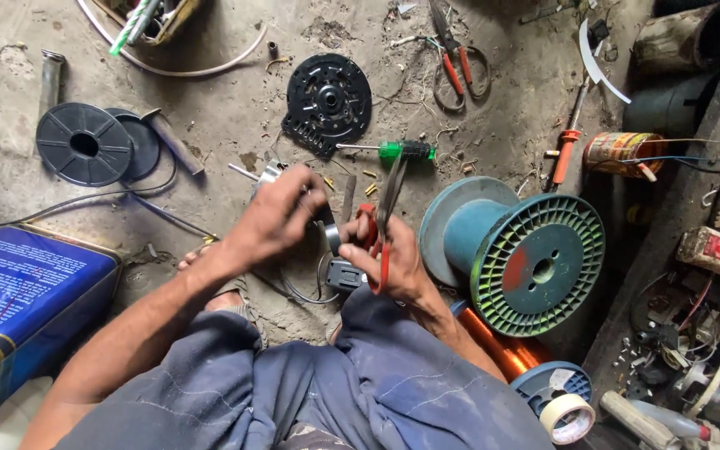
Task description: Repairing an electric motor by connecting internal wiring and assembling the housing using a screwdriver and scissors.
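The dusty concrete floor (235, 117) fills most of the frame, and the person sits on it with knees in blue trousers (335, 392) at the bottom centre. At the lower left stands a large blue tin can (18, 292). At the right of centre lies a big green plastic spool (518, 250) on its side, and just below it, at the lower right, a spool of copper wire (502, 346) shows beside the knee. In the upper left lies a black plastic reel (85, 143), flat on the floor, and at the upper centre a black round motor plate (327, 100). The left hand (281, 218) is at the centre of the frame; its fingers are curled down over a small metal motor part (331, 233), which is partly hidden under the hand, so I cannot tell exactly how it is gripped. The right hand (393, 262) is just beside it, to the right, and its fingers are closed through the red handles of a pair of scissors (385, 217); the blades point up in the frame and look closed together. The motor part sits between the two hands, just above the knees. A green-handled screwdriver (393, 151) lies above the hands, near the scissor tips. A second pair of red-handled scissors (452, 54) lies at the upper centre-right. A roll of white tape (568, 417) is at the lower right corner.
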